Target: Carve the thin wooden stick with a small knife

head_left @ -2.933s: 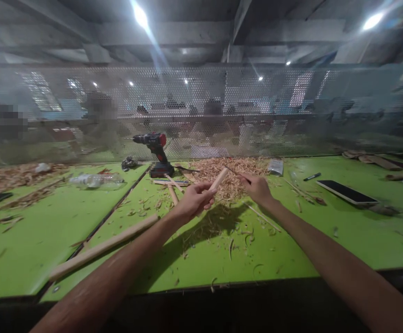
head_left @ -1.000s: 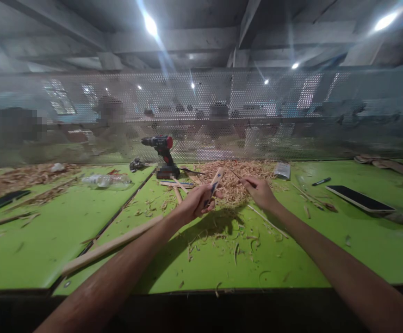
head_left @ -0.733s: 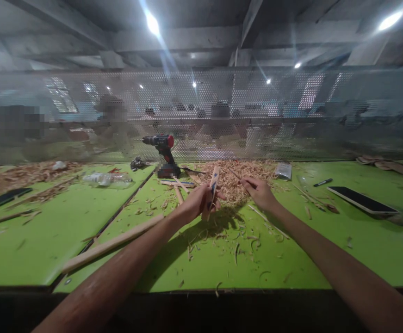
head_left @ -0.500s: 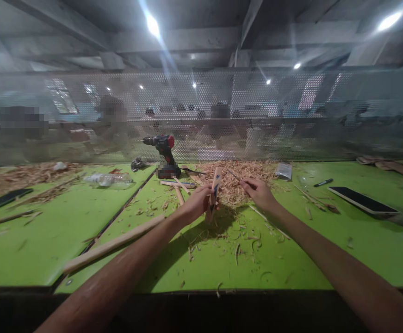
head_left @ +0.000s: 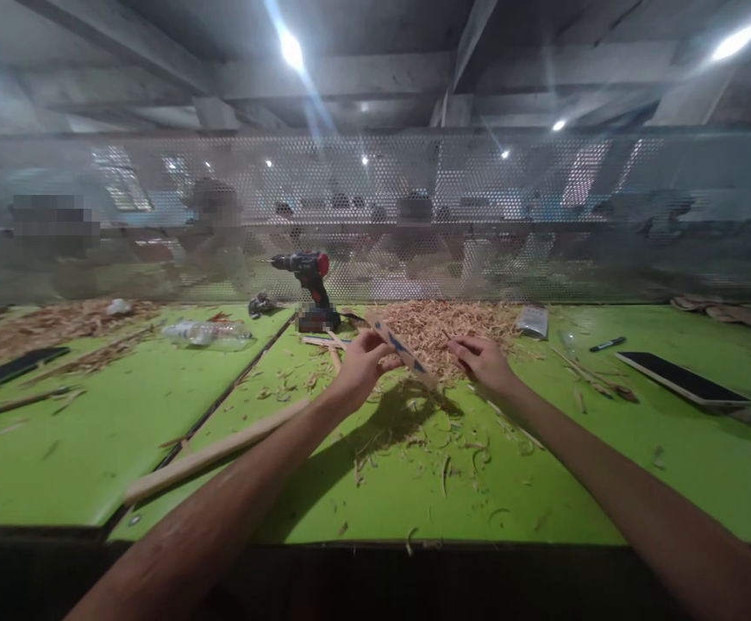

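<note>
My left hand (head_left: 360, 373) grips a flat wooden strip (head_left: 402, 347) with dark blue marks on its face. The strip is held above the table, slanting down from upper left to lower right. To its right, my right hand (head_left: 484, 360) is closed in a pinch around a thin, stick-like tool (head_left: 446, 334). Only the tool's narrow end shows, pointing up and left; its kind is hidden. Strip and tool are apart. A heap of curled wood shavings (head_left: 423, 315) lies behind both hands, with loose curls below them.
On the green tabletop (head_left: 543, 483) a cordless drill (head_left: 314, 289) stands behind my left hand. A long wooden bar (head_left: 220, 453) lies beside my left forearm. Left is a plastic bottle (head_left: 207, 333); right are a pouch (head_left: 533, 322), a pen (head_left: 608, 343) and a phone (head_left: 682, 378). Perforated mesh (head_left: 375, 259) rises behind.
My left hand has turned the wooden strip from nearly upright to a slant, its lower end swinging right. My right hand stays almost in place, still pinching the thin tool.
</note>
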Action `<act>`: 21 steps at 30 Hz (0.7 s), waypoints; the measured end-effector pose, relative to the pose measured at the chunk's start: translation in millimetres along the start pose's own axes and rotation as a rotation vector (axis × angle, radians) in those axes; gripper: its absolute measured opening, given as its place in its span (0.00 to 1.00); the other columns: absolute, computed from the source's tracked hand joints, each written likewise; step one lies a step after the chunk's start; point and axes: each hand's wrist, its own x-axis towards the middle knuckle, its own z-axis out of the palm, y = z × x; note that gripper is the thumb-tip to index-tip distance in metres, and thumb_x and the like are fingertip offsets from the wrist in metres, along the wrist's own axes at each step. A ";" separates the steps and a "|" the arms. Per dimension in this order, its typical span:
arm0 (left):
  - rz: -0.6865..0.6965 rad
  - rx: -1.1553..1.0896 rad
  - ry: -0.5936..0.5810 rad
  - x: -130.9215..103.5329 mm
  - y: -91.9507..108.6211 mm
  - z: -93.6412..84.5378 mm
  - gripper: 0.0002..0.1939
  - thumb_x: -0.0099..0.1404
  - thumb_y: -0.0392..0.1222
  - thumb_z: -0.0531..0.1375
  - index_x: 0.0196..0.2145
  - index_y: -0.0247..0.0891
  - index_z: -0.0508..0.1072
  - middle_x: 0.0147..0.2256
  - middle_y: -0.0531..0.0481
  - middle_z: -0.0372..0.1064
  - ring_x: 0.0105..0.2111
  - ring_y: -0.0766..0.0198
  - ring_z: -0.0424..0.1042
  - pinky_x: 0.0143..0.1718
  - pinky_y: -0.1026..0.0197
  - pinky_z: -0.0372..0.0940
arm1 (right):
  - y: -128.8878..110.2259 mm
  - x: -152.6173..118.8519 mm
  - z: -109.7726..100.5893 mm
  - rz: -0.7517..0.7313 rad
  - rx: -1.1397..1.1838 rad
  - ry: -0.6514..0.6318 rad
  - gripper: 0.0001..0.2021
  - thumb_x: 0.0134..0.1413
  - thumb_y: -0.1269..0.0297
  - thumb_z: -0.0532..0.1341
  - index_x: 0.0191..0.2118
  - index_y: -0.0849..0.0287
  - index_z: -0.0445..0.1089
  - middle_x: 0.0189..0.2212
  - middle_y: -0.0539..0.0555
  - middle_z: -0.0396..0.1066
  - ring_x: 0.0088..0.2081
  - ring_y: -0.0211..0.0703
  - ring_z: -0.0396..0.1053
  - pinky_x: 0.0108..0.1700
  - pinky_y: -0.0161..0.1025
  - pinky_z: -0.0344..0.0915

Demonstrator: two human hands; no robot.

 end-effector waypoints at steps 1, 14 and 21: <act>0.010 -0.016 0.007 0.6 -0.5 0.0 0.12 0.52 0.32 0.70 0.32 0.35 0.71 0.34 0.51 0.72 0.37 0.63 0.75 0.43 0.55 0.76 | 1.9 -0.1 1.0 0.027 0.022 -0.029 0.26 0.52 0.36 0.70 0.39 0.58 0.76 0.16 0.42 0.56 0.18 0.32 0.47 0.21 0.35 0.42; 0.031 -0.083 0.054 1.0 -6.4 0.7 0.15 0.54 0.30 0.70 0.32 0.37 0.67 0.32 0.52 0.72 0.37 0.62 0.77 0.49 0.48 0.78 | -3.6 -7.0 4.1 0.179 0.159 -0.249 0.23 0.48 0.43 0.75 0.32 0.57 0.70 0.16 0.40 0.53 0.17 0.29 0.45 0.19 0.32 0.40; -0.174 0.094 -0.240 -1.2 8.2 -9.2 0.12 0.62 0.44 0.70 0.33 0.37 0.71 0.35 0.45 0.77 0.34 0.59 0.79 0.34 0.55 0.77 | -9.3 0.0 -18.6 0.147 0.289 -0.051 0.18 0.47 0.51 0.76 0.31 0.57 0.71 0.19 0.43 0.58 0.18 0.29 0.47 0.19 0.32 0.40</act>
